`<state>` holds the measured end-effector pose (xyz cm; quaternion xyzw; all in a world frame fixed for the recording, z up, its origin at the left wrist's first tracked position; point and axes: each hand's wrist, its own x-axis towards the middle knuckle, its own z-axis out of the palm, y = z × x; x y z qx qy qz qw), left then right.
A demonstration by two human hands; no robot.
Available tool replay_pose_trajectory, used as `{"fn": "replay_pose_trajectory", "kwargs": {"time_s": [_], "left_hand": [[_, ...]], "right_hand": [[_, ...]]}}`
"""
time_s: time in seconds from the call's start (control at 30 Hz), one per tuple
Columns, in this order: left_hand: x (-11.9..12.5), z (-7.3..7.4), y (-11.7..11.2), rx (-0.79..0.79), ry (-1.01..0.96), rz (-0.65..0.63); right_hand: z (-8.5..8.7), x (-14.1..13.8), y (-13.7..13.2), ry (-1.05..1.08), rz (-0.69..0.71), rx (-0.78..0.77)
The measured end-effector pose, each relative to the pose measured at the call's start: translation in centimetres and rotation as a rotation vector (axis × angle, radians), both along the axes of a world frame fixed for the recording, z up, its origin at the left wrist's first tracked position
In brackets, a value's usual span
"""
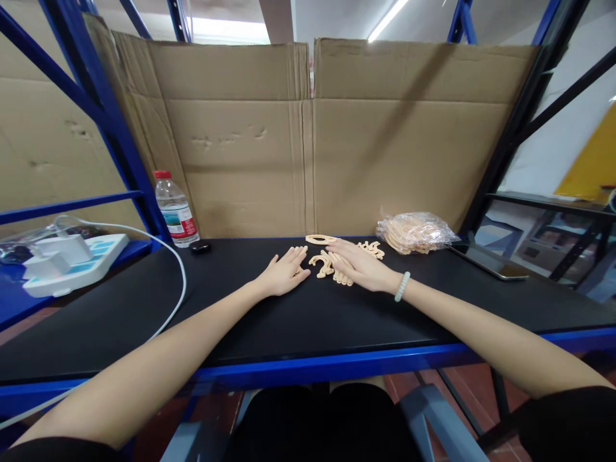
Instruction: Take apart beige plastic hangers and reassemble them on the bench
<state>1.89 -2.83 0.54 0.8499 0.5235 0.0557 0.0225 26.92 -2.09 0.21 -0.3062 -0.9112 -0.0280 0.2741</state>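
Small pale wooden pieces (321,261) lie in a loose group on the black tabletop, some curved, some notched. A flat oval wooden piece (321,239) lies at the far side of the group. My left hand (285,271) rests palm down at the left of the pieces, its fingers stretched out; a bit of wood peeks out by the fingertips. Over the right part of the group lies my right hand (363,264), flat with fingers extended, covering several pieces. Whatever is under either palm is hidden.
A clear plastic bag of wooden pieces (416,232) sits behind on the right, near a dark tablet-like slab (488,260). At the left stand a water bottle (176,210), a small black object (200,246) and a power strip (77,263) with a white cable (181,282). Cardboard (240,141) walls the back.
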Motion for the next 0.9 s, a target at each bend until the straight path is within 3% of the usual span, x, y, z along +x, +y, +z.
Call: {"fn": "replay_pose_trajectory", "kwargs": {"time_s": [0.1,0.23,0.47,0.7,0.9], "left_hand": [[-0.1,-0.3,0.1,0.008,0.002,-0.035],[-0.2,-0.4,0.3,-0.009,-0.006,-0.054],[0.0,-0.4,0.2,0.001,-0.017,-0.061],[0.1,-0.4,0.1,-0.01,-0.051,-0.055],[0.2,-0.4,0.0,-0.013,-0.042,-0.049]], "right_hand": [[-0.7,-1.8,-1.0,-0.161,0.043,-0.032],[-1.6,-2.2,0.2,-0.251,0.058,-0.11],[-1.8,-1.9,2.4,-0.229,0.023,-0.146],[-0.9,-0.6,0.3,0.015,0.06,0.038],[-1.2,-0.2,0.9,-0.09,0.122,-0.074]]}}
